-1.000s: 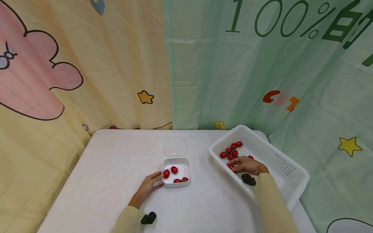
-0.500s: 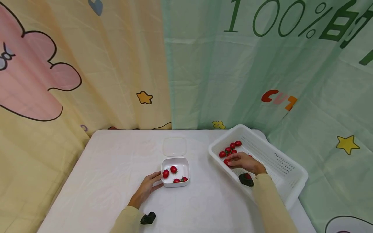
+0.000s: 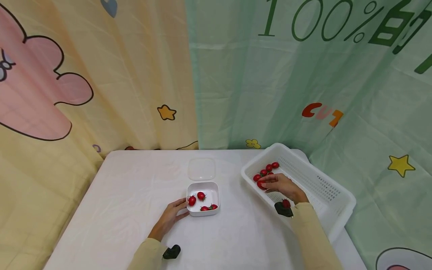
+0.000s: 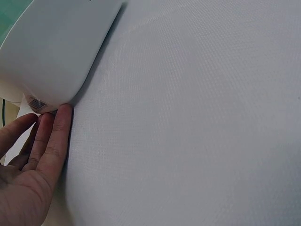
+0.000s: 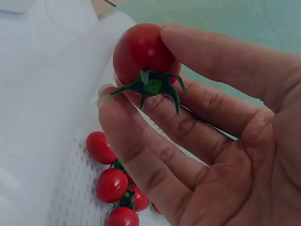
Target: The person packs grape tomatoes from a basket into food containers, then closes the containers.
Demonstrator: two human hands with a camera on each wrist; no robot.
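A red cherry tomato (image 5: pixel 141 54) with a green calyx is pinched between the thumb and fingertips of my right hand (image 3: pixel 282 186), over the near-left side of the white perforated basket (image 3: pixel 329 204). Below it in the right wrist view, several more cherry tomatoes (image 5: pixel 112 185) lie on the basket's floor, some partly hidden by the fingers. My left hand (image 3: pixel 168 220) rests its fingertips against the left side of a small white box (image 3: pixel 206 213). Several tomatoes (image 3: pixel 201 195) sit inside that box. In the left wrist view, the extended fingers (image 4: pixel 55 146) touch the box's lower corner.
Behind the box lies a clear lid (image 3: pixel 201 169), flat on the white-covered table (image 3: pixel 135 180). Printed curtains (image 3: pixel 233 82) hang around the back and sides. Another red tomato (image 3: pixel 286 203) shows beside the dark strap on the right wrist.
The right hand, with the tomato in its fingertips, has moved slightly left and away from me inside the basket. The left hand stays at the box. The head view has shifted a little.
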